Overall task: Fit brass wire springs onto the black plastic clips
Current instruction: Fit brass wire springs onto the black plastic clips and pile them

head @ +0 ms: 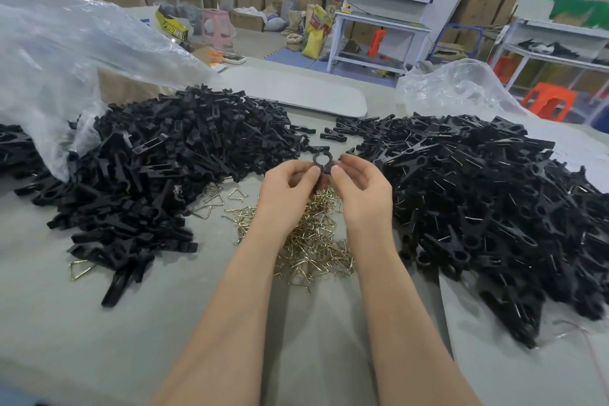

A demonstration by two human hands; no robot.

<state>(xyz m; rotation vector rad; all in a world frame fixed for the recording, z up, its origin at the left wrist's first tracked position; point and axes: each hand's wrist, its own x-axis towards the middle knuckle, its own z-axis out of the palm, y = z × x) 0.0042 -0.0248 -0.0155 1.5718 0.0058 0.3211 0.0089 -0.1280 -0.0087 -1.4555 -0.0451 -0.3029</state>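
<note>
Left hand (290, 184) and right hand (359, 188) pinch one black clip (321, 163) between thumbs and fingers (313, 172) above loose brass springs (313, 241) on the tabletop (99, 323). Judging by its glinting wires, the right heap (494, 191) looks finished. The left heap (181, 158), spilling from a plastic bag (66, 53), awaits springs. Lettering on a far yellow sack (173, 25) is unreadable.

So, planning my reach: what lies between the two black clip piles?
Head view: a heap of brass wire springs, below the left hand and right hand pinching a clip.
</note>
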